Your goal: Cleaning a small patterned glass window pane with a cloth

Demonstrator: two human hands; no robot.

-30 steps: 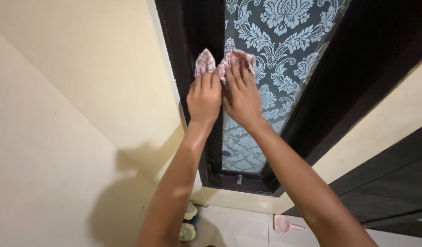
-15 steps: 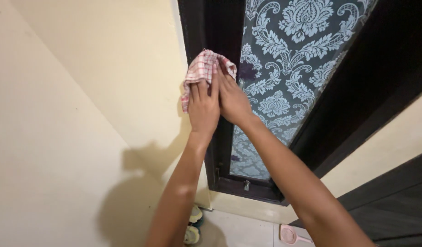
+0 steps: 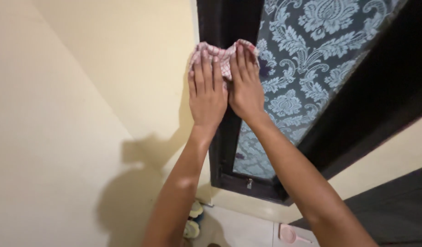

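A red-and-white checked cloth [image 3: 223,56] lies flat against the dark frame [image 3: 222,137] of a narrow window. My left hand [image 3: 206,93] presses its left part onto the frame with fingers straight and together. My right hand [image 3: 245,87] presses the cloth's right part, half on the frame and half on the pane [image 3: 302,73], which carries a blue floral pattern. Both hands lie side by side, thumbs touching, and cover most of the cloth.
A cream wall [image 3: 105,91] runs to the left of the window. A small metal latch [image 3: 250,183] sits on the lower frame. On the floor below lie slippers [image 3: 192,219] and a pink scoop [image 3: 289,234]. A dark door panel [image 3: 394,206] stands at lower right.
The view has shifted, so the window now sits further right. The cloth, bunched under curled fingers before, is now spread flat under both open palms.
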